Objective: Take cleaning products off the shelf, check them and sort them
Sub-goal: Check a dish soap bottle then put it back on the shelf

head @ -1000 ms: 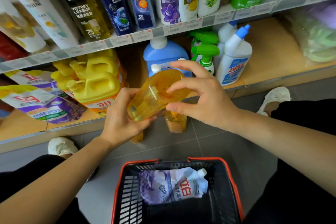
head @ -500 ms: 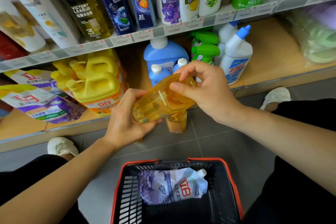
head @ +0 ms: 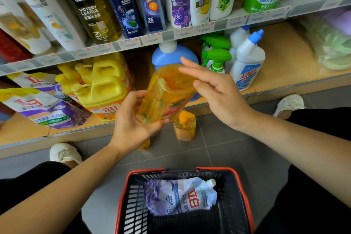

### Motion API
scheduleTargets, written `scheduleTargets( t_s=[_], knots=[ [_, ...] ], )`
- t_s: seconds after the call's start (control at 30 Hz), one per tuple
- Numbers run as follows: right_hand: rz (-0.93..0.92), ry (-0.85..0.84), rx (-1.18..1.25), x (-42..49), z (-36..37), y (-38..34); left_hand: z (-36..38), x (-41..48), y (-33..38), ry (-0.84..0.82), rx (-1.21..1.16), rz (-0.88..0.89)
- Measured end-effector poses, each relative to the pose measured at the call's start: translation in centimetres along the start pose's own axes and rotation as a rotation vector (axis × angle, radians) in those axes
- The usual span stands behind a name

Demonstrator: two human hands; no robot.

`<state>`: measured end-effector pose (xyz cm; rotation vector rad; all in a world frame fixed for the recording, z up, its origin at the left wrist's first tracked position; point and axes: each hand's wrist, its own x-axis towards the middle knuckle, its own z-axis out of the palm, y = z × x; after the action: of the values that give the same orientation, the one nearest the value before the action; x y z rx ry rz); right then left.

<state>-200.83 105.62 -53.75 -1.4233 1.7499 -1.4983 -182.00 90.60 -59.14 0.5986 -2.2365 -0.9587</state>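
Note:
My left hand (head: 133, 127) grips a clear orange detergent bottle (head: 167, 91) near its neck and holds it tilted, with its base turned up toward me. My right hand (head: 214, 91) hovers beside that base with its fingers spread and relaxed, holding nothing. A second small orange bottle (head: 185, 126) stands upright on the grey floor just under the held one. Part of a third orange bottle (head: 144, 143) shows below my left hand. In the black basket with the red rim (head: 247, 195) in front of me lies a purple and white refill pouch (head: 178, 196).
The bottom shelf (head: 284, 66) carries yellow jugs (head: 102, 83), purple refill pouches (head: 43, 104), a big blue bottle (head: 171, 55), green spray bottles (head: 216, 57) and white toilet cleaner bottles (head: 247, 62). Shampoo bottles (head: 123, 4) line the shelf above. My white shoes (head: 63, 153) flank the floor.
My right hand has let go of the bottle's base and opened beside it. My left hand has tilted the bottle up, base higher, keeping its grip.

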Motion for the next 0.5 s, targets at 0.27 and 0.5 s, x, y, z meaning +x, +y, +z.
scheduleTargets(
  t_s=[0.27, 0.5],
  knots=[
    [-0.237, 0.036, -0.261, -0.2, 0.4, -0.2, -0.7, 0.6, -0.2, 0.038, -0.019, -0.031],
    [-0.275, 0.118, -0.245, 0.3, -0.9, -0.7, -0.7, 0.5, -0.2, -0.003, -0.046, -0.056]
  ],
)
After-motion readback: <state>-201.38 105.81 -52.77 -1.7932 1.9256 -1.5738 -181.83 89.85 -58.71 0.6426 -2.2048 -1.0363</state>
